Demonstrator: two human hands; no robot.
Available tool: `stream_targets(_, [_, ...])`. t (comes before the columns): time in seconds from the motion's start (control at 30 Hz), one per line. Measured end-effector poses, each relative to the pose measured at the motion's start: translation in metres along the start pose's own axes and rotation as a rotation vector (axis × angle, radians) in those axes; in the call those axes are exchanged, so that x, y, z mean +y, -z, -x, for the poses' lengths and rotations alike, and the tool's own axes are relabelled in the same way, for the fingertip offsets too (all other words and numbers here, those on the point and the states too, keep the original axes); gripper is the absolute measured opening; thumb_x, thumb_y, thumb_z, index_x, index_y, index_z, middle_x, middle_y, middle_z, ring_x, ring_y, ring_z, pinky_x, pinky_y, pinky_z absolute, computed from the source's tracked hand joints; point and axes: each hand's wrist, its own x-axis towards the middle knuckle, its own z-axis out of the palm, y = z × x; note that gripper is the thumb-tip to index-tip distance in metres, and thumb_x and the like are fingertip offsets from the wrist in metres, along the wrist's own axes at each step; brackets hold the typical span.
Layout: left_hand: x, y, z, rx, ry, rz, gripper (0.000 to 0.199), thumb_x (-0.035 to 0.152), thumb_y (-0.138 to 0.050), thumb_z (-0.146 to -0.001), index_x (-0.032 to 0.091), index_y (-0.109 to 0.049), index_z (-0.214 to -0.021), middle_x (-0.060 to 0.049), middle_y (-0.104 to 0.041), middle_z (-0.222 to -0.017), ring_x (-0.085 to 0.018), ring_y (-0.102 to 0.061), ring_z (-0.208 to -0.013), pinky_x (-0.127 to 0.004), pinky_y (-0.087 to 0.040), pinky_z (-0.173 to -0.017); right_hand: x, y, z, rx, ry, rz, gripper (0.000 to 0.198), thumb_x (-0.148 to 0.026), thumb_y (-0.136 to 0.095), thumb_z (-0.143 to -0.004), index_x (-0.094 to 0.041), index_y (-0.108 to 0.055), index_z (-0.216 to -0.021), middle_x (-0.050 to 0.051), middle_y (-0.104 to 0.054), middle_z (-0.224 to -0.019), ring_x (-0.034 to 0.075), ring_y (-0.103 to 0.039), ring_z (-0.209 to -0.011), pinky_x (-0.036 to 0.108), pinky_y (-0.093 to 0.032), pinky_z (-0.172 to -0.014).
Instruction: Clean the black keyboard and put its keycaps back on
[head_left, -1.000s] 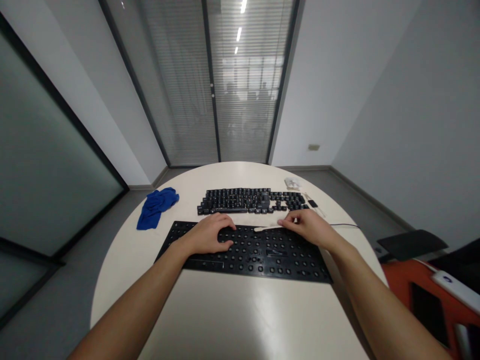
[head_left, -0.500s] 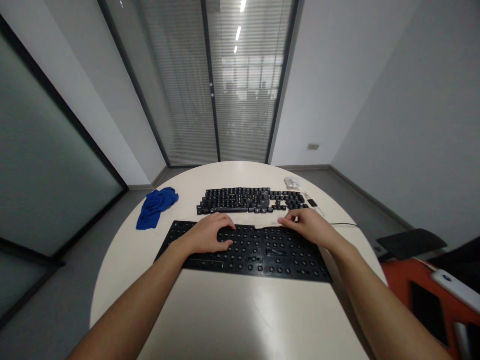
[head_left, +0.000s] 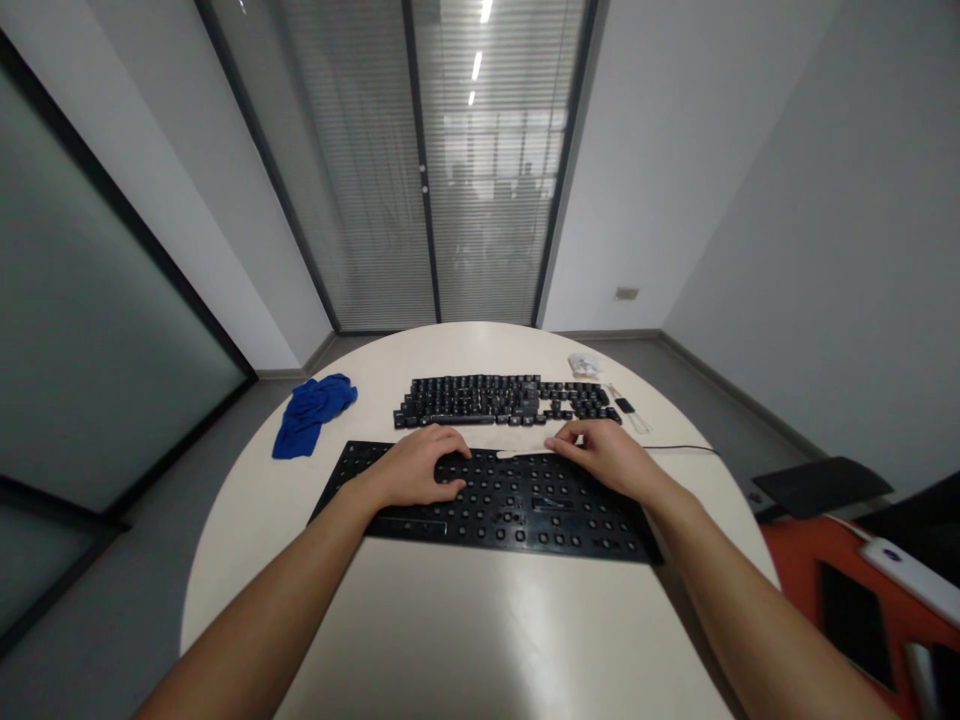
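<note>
In front of us lies a long black plastic keyboard base [head_left: 491,510] with rows of bare key posts, flat on the near half of a round cream-coloured table [head_left: 450,640]. Along its far edge we have a thin whitish stick [head_left: 517,455], slanting slightly; whether its tip touches the base we cannot tell. Our right hand [head_left: 600,455] pinches the stick's right end between thumb and fingers, closed down to its thickness, just above the base's far right part. Our left hand [head_left: 420,468] rests over the left part of the base, thumb and fingers spread well apart, with nothing pinched between them.

Just beyond the base we see black plastic keycaps [head_left: 472,400] set out in keyboard-like rows, with the pale tabletop showing between some of them. Right of them lie a small black rectangular piece [head_left: 624,406] and thin pale sticks [head_left: 637,420]; farther back sits a crumpled clear-and-white packet [head_left: 585,366]. A thin black cable [head_left: 682,448] runs from behind our right hand towards the table's right edge. Near the left edge lies a crumpled bright blue cloth [head_left: 306,415]. Right of the table, a dark flat slab [head_left: 855,620] and a white oblong device [head_left: 911,578] lie on an orange-red seat [head_left: 799,575].
</note>
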Motion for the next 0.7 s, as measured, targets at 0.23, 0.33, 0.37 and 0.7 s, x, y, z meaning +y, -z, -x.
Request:
stream_targets(0.23, [0.000,0.000,0.000,0.003,0.005,0.003,0.032,0.024,-0.071,-0.078,0.025,-0.063,-0.109,-0.004,-0.065,-0.113,-0.026,-0.058,-0.109,-0.040,-0.048,-0.097,0.003,-0.002,-0.001,0.002,0.009,-0.013,0.037,-0.051,-0.056,-0.093,-0.021,-0.076,-0.086,0.007,-0.077,-0.088,0.023,-0.067,-0.075,0.035,-0.048,-0.071])
stream_targets(0.33, [0.000,0.000,0.000,-0.003,0.004,-0.001,0.032,0.024,-0.072,-0.078,0.025,-0.063,-0.109,-0.004,-0.065,-0.113,-0.026,-0.058,-0.110,-0.040,-0.047,-0.097,0.004,-0.001,-0.001,-0.002,0.007,0.008,0.034,-0.049,-0.057,-0.094,-0.022,-0.076,-0.087,0.006,-0.077,-0.087,0.022,-0.066,-0.074,0.034,-0.047,-0.070])
stream_targets(0.37, [0.000,0.000,0.000,-0.004,0.002,-0.002,0.032,0.025,-0.072,-0.078,0.025,-0.063,-0.109,-0.004,-0.065,-0.113,-0.026,-0.058,-0.110,-0.040,-0.047,-0.098,0.003,-0.001,-0.001,-0.003,0.007,0.018,0.033,-0.049,-0.057,-0.094,-0.022,-0.076,-0.087,0.006,-0.077,-0.087,0.022,-0.067,-0.074,0.034,-0.046,-0.070])
stream_targets(0.7, [0.003,0.001,-0.001,-0.008,0.012,-0.006,0.032,0.025,-0.072,-0.078,0.026,-0.063,-0.109,-0.004,-0.065,-0.115,-0.026,-0.058,-0.110,-0.040,-0.047,-0.098,-0.008,-0.011,-0.001,0.042,0.026,0.037,0.028,-0.044,-0.057,-0.095,-0.023,-0.076,-0.089,0.006,-0.078,-0.091,0.024,-0.069,-0.079,0.033,-0.046,-0.072])
